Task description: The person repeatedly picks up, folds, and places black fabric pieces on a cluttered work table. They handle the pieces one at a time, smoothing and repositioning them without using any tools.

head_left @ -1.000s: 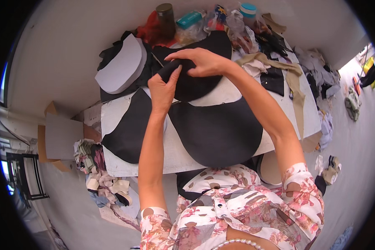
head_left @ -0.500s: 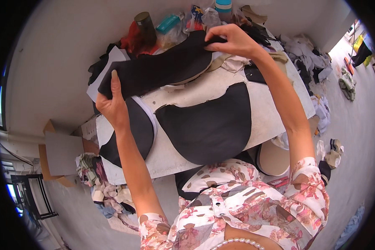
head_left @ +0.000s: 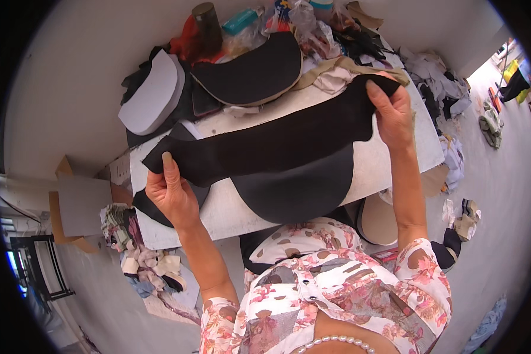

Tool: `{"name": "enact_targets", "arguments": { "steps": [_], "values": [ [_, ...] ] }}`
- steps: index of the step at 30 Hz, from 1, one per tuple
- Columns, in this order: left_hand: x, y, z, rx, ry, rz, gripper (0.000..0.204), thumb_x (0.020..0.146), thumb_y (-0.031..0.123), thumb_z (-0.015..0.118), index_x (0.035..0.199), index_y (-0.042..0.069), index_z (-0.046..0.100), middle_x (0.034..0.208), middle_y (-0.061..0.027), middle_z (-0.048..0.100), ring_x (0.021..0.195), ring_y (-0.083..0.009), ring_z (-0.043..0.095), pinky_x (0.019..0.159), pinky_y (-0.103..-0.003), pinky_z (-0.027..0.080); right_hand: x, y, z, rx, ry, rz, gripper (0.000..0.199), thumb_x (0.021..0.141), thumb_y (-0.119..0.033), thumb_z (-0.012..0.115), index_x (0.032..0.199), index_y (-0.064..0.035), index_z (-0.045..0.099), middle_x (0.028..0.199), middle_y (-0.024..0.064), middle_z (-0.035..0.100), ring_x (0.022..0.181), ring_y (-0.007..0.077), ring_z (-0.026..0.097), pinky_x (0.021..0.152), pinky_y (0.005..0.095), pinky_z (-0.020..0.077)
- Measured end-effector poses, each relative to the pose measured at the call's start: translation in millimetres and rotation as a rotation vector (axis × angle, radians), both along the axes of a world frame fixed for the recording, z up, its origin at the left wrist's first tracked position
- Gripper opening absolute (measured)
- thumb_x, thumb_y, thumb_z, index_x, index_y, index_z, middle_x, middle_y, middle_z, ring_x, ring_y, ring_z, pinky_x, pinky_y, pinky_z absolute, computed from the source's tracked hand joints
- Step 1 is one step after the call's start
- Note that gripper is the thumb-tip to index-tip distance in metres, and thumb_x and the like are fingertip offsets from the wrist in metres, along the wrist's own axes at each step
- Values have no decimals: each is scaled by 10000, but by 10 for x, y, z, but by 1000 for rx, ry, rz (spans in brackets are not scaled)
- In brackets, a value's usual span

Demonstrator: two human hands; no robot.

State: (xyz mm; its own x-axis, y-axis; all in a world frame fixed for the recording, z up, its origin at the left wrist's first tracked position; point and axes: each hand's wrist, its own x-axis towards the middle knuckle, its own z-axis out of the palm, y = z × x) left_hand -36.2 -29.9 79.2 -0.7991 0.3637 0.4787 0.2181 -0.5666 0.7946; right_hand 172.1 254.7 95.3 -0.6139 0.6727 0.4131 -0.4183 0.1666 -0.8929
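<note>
A long curved strip of black fabric (head_left: 277,140) is stretched between my two hands above the table. My left hand (head_left: 174,192) pinches its left end, thumb on top. At the other end, my right hand (head_left: 392,112) grips the strip between thumb and fingers. Beneath it lies a wide black rounded fabric piece (head_left: 295,189), its upper part covered by the strip. Another black piece (head_left: 150,206) lies to the left, partly behind my left hand. Farther back rest a black crescent-shaped piece (head_left: 253,68) with a pale edge and several white crescent-shaped pieces (head_left: 153,97).
The white table (head_left: 413,147) holds a dark canister (head_left: 207,29), a teal box (head_left: 242,21) and plastic bags (head_left: 312,29) along its back. Fabric scraps (head_left: 433,82) are heaped at the right. A cardboard box (head_left: 82,206) and a scrap pile (head_left: 150,262) stand at the left.
Both hands have brought the black strip nearer and lower, my right hand moving right, spreading it out over the rounded piece. The crescent-shaped pieces at the back are now uncovered.
</note>
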Motion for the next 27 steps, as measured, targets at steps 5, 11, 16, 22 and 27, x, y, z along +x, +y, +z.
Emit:
{"name": "enact_targets", "arguments": {
  "steps": [5, 11, 16, 22, 27],
  "values": [
    [231, -198, -54, 25, -194, -49, 160, 969, 96, 578, 1096, 38, 655, 1054, -70, 704, 913, -139, 683, 821, -269, 557, 299, -259, 71, -133, -41, -32, 208, 944, -183, 649, 1040, -4, 604, 930, 2, 628, 832, 62, 571, 756, 215, 475],
    [244, -149, -258, -51, -412, -168, 167, 963, 68, 585, 1111, 9, 636, 1060, -70, 691, 906, -109, 666, 814, -247, 542, 401, -223, -54, -187, -168, 55, 209, 956, -208, 633, 1030, -13, 617, 935, -8, 633, 837, 53, 575, 764, 211, 474],
    [24, 79, -770, -257, -553, -120, 89, 955, 103, 617, 996, 33, 655, 899, -12, 686, 759, -37, 630, 670, -175, 512, 198, -42, -499, -173, -332, 72, 231, 965, -231, 619, 1026, -8, 627, 896, -15, 636, 804, 53, 572, 740, 211, 476],
    [-76, 257, -929, -625, -406, -12, 190, 931, 221, 669, 897, 34, 668, 635, 55, 584, 461, 1, 451, 391, -190, 338, 28, 83, -991, 142, -632, -142, 275, 931, -229, 643, 1037, 24, 621, 810, 65, 671, 731, 117, 615, 677, 267, 500],
    [-107, 298, -943, -827, -259, 102, 301, 904, 250, 702, 719, 53, 570, 530, 64, 490, 418, -10, 388, 379, -214, 298, -32, 56, -1068, 465, -676, -323, 303, 887, -261, 679, 1000, 12, 609, 724, 171, 663, 667, 310, 661, 606, 347, 501]
  ]
}}
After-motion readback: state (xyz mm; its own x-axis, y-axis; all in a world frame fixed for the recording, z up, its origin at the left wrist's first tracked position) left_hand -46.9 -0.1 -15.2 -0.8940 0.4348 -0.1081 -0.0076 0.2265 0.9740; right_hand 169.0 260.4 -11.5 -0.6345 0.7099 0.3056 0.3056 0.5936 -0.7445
